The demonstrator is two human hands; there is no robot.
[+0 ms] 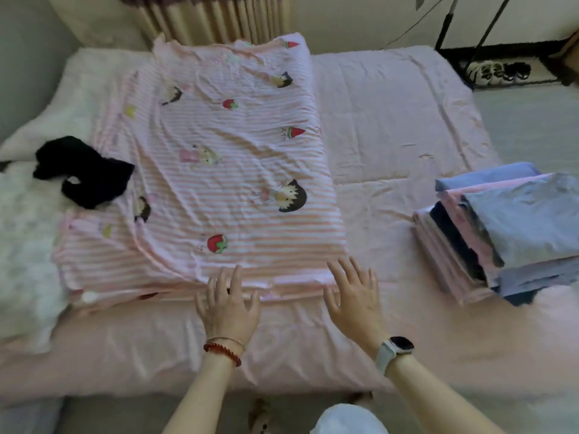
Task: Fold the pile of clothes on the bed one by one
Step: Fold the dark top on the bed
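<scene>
A pink-and-white striped cloth printed with cartoon girls and strawberries lies spread in a long folded panel across the bed. My left hand rests flat, fingers spread, on the cloth's near edge. My right hand, also flat with straight fingers, touches the near right corner of the same cloth. A crumpled black garment sits at the cloth's left side. A stack of folded blue, pink and navy clothes stands on the bed's right side.
A white fluffy blanket covers the bed's left edge. Curtains hang behind the bed. A black stand and shoes on a mat are on the floor at the back right. Pink sheet shows between cloth and stack.
</scene>
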